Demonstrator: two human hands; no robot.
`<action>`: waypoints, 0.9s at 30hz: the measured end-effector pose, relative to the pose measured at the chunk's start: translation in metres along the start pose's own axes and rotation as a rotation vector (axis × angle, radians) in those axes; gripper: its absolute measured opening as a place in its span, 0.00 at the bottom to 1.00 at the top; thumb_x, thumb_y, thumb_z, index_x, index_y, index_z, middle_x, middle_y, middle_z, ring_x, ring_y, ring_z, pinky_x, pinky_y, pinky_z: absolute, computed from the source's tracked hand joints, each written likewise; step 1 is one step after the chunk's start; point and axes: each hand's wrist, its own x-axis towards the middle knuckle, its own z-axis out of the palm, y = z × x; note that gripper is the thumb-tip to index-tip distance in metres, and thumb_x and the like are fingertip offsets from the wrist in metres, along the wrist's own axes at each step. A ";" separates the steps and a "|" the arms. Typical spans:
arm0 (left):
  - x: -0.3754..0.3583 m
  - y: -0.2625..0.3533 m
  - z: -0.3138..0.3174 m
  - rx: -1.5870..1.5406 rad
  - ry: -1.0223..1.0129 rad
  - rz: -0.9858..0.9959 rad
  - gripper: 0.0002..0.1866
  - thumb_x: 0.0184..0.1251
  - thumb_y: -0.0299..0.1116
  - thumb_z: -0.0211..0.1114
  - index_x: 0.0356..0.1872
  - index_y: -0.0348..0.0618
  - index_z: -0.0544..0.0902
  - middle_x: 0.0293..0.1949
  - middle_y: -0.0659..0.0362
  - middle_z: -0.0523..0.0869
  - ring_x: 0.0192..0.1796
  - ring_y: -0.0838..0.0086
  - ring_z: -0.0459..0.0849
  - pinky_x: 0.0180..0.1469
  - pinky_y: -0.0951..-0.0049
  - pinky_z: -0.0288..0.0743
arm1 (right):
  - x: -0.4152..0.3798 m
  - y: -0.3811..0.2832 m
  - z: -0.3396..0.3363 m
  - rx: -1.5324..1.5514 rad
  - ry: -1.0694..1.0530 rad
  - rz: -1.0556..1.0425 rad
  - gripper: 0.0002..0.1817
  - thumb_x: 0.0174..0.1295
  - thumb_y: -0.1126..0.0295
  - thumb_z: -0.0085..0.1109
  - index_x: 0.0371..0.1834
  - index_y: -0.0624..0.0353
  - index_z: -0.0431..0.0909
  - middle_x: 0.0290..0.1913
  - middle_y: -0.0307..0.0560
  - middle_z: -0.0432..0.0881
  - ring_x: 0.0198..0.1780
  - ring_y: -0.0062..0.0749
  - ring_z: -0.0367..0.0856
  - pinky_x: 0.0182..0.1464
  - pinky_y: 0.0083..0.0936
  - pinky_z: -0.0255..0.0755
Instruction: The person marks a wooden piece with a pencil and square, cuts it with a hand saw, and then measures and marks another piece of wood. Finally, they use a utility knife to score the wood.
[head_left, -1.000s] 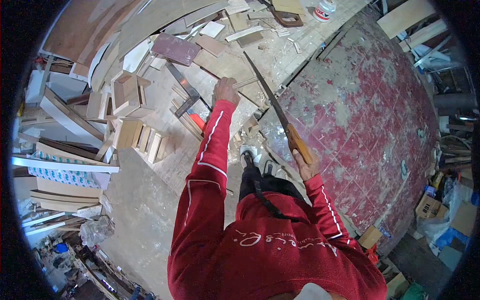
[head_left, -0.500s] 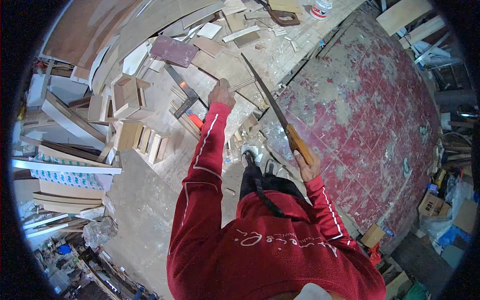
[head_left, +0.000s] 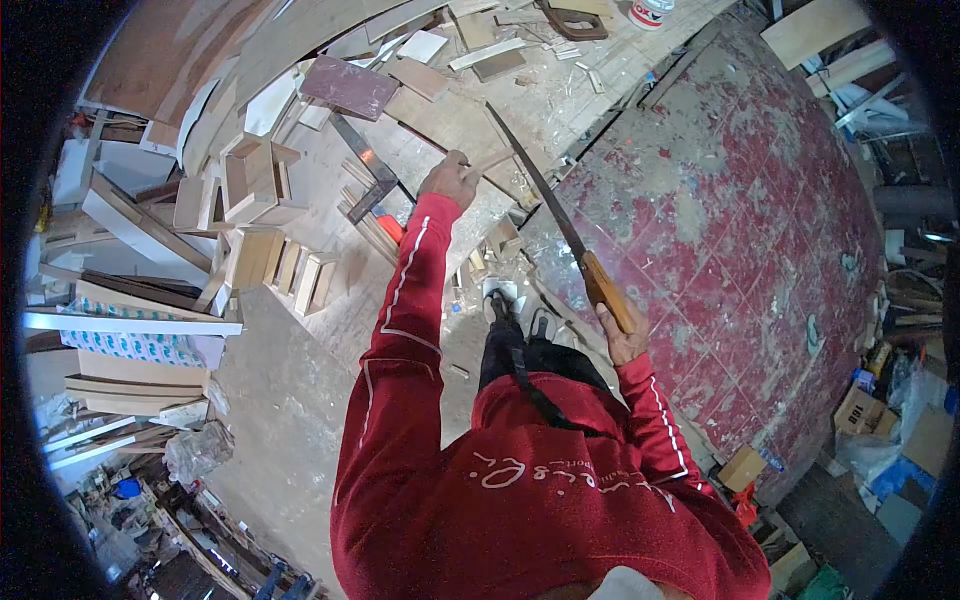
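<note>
My right hand is wrapped round the wooden handle of a handsaw. Its long dark blade slants up and left, the tip lying over the workbench near the wood. On the bench my left hand is closed on a thin wooden strip, which sticks out to the right towards the saw blade. A metal square lies just left of that hand, beside several narrow strips and an orange-red object. Under and beyond the hand lies a flat wooden board.
Small wooden frames stand on the bench at left. A maroon board, offcuts, a second saw and a white tub lie farther back. Stacked timber fills the left side. Boxes sit at right on the stained red floor.
My left hand has shifted slightly on the strip, its fingers opening up a little differently. The saw and right hand have moved slightly down and right, away from the strip.
</note>
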 end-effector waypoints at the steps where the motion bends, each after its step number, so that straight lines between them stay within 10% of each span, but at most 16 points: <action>1: 0.005 -0.005 0.002 -0.091 -0.022 -0.053 0.13 0.57 0.34 0.62 0.43 0.45 0.76 0.36 0.47 0.83 0.40 0.52 0.82 0.43 0.60 0.74 | 0.000 0.001 0.000 0.002 -0.001 0.001 0.22 0.57 0.70 0.60 0.55 0.63 0.73 0.50 0.55 0.80 0.51 0.36 0.80 0.54 0.28 0.70; 18: 0.015 -0.009 0.010 -0.260 0.065 -0.089 0.14 0.53 0.32 0.64 0.42 0.43 0.76 0.38 0.51 0.82 0.45 0.57 0.80 0.46 0.62 0.73 | 0.002 -0.014 -0.004 0.164 0.095 0.139 0.20 0.58 0.69 0.60 0.54 0.63 0.76 0.45 0.48 0.82 0.46 0.26 0.78 0.50 0.23 0.70; 20: 0.011 0.000 0.010 0.094 0.299 0.197 0.13 0.54 0.32 0.63 0.42 0.45 0.76 0.43 0.53 0.78 0.49 0.57 0.76 0.49 0.61 0.71 | 0.004 -0.013 -0.001 0.194 0.109 0.146 0.20 0.58 0.68 0.60 0.54 0.64 0.76 0.45 0.48 0.82 0.46 0.27 0.78 0.51 0.23 0.70; 27: 0.001 0.028 0.011 0.229 0.230 0.138 0.18 0.51 0.32 0.64 0.46 0.48 0.76 0.45 0.56 0.76 0.50 0.60 0.73 0.52 0.59 0.68 | 0.004 -0.014 -0.005 0.127 0.137 0.040 0.20 0.57 0.70 0.60 0.53 0.64 0.75 0.46 0.49 0.81 0.47 0.29 0.78 0.52 0.24 0.70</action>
